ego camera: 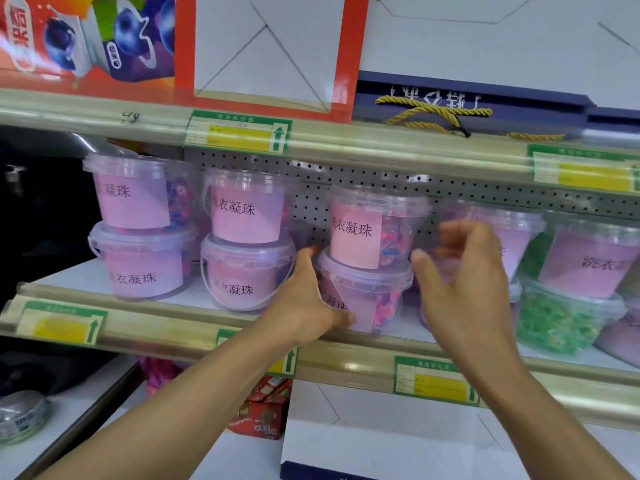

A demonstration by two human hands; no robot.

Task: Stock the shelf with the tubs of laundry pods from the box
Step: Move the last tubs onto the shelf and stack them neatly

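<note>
Clear tubs of laundry pods with pink labels stand two high on the middle shelf (162,327). In the centre stack, an upper tub (360,230) sits on a lower tub (377,292). My left hand (304,299) grips the lower tub's left side, thumb across its front and fingers behind. My right hand (464,278) hovers blurred just right of this stack with fingers loosely curled, holding nothing. Two more stacks stand to the left (131,199) (246,209). The box is out of view.
To the right stand more tubs, one holding green pods (561,323). A pegboard back wall (346,174) shows behind the stacks. The upper shelf rail (346,140) hangs close above the top tubs. White and red boxes (263,414) fill the shelf below.
</note>
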